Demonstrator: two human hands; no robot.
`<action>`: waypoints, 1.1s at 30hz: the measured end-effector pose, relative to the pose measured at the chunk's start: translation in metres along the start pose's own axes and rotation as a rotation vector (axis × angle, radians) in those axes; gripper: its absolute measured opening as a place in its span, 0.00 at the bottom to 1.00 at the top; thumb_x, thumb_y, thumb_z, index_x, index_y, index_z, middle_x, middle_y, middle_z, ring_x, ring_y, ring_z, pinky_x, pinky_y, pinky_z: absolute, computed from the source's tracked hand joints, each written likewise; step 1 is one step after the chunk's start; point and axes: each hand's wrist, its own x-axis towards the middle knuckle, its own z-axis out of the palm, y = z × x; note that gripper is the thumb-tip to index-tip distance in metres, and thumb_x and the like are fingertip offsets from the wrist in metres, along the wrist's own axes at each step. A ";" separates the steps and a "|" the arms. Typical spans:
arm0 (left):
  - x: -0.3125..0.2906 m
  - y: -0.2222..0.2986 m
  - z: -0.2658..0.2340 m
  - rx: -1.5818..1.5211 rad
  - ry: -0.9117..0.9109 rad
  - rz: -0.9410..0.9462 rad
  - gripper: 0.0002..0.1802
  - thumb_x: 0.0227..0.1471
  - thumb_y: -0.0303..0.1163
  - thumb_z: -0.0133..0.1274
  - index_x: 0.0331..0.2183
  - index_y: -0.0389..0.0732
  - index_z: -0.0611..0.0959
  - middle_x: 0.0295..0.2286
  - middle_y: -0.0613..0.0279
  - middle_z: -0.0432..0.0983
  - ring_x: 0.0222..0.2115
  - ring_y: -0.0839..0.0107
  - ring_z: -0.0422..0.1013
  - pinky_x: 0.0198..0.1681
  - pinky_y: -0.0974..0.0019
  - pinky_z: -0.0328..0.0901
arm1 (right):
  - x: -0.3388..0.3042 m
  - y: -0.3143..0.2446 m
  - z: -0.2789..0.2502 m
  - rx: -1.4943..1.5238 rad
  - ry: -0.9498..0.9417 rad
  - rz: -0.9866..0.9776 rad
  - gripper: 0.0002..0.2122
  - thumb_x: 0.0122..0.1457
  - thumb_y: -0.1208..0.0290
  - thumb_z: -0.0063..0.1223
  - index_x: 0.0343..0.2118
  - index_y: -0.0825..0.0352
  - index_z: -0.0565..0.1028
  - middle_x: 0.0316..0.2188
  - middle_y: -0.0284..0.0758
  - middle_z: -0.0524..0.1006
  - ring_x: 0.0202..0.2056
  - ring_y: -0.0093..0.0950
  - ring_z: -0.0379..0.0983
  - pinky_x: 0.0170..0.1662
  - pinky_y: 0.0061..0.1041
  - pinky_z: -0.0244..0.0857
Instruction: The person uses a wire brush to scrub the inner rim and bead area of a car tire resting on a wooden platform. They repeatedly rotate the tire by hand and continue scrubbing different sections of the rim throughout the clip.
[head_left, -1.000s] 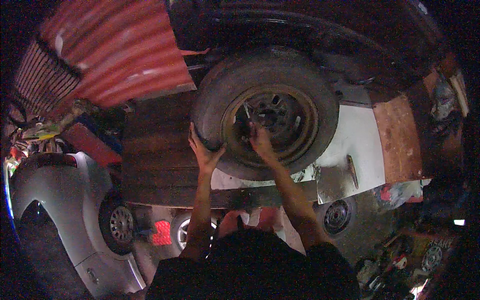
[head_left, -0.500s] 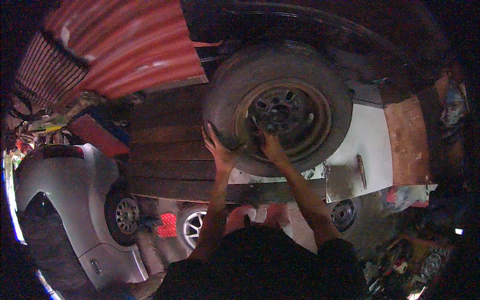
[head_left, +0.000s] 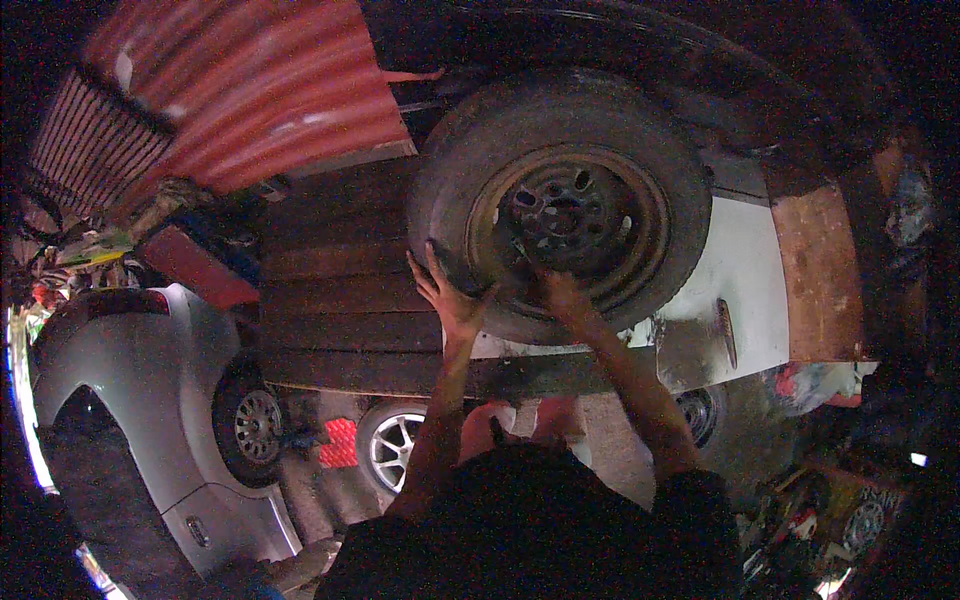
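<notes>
A wheel, a black tyre [head_left: 450, 150] on a dark, rusty steel rim [head_left: 655, 230], lies in front of me on a bench. My left hand [head_left: 457, 307] rests against the tyre's lower left sidewall, its fingers spread and thumb out. My right hand [head_left: 562, 297] is at the lower part of the rim, its fingers curled. It is dim and slightly smeared there. A thin, dark shape [head_left: 519, 243] reaches up from its fingertips toward the wheel's centre; its kind cannot be made out.
Dark wooden planks [head_left: 340, 290] and a white panel [head_left: 745, 270] flank the wheel. Red corrugated sheet [head_left: 280, 90] stands at upper left. A silver car [head_left: 150, 350] is at left. An alloy wheel [head_left: 375, 445] and a red mat [head_left: 339, 443] lie below the bench.
My right hand has shifted a little to the right and down along the rim. The left hand remains at the tyre's lower left. The whole view has shifted slightly.
</notes>
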 end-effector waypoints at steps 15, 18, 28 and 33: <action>-0.010 -0.001 0.006 0.010 0.004 0.023 0.81 0.23 0.46 0.81 0.71 0.50 0.46 0.70 0.37 0.30 0.70 0.37 0.35 0.68 0.31 0.39 | -0.008 0.045 -0.023 0.051 -0.130 -0.099 0.26 0.64 0.66 0.50 0.66 0.62 0.66 0.57 0.48 0.75 0.55 0.47 0.72 0.58 0.45 0.65; -0.009 -0.008 0.001 0.015 0.019 0.020 0.81 0.24 0.46 0.81 0.71 0.47 0.45 0.70 0.37 0.30 0.70 0.37 0.36 0.68 0.32 0.39 | -0.030 0.043 -0.048 -0.145 -0.069 -0.091 0.24 0.67 0.62 0.50 0.65 0.60 0.68 0.59 0.47 0.73 0.60 0.44 0.69 0.61 0.43 0.62; 0.038 -0.020 -0.017 -0.331 0.052 0.019 0.84 0.24 0.42 0.82 0.71 0.44 0.41 0.68 0.38 0.43 0.68 0.38 0.45 0.70 0.40 0.43 | 0.027 -0.048 -0.109 0.712 0.390 0.283 0.23 0.67 0.50 0.54 0.55 0.64 0.74 0.41 0.34 0.79 0.30 0.28 0.73 0.33 0.31 0.72; 0.064 0.010 -0.014 -0.200 -0.043 -0.006 0.83 0.24 0.46 0.81 0.71 0.41 0.42 0.68 0.39 0.46 0.66 0.40 0.50 0.70 0.43 0.46 | 0.064 -0.040 -0.013 0.565 0.625 0.200 0.24 0.66 0.58 0.53 0.61 0.63 0.68 0.44 0.36 0.77 0.28 0.25 0.72 0.27 0.28 0.71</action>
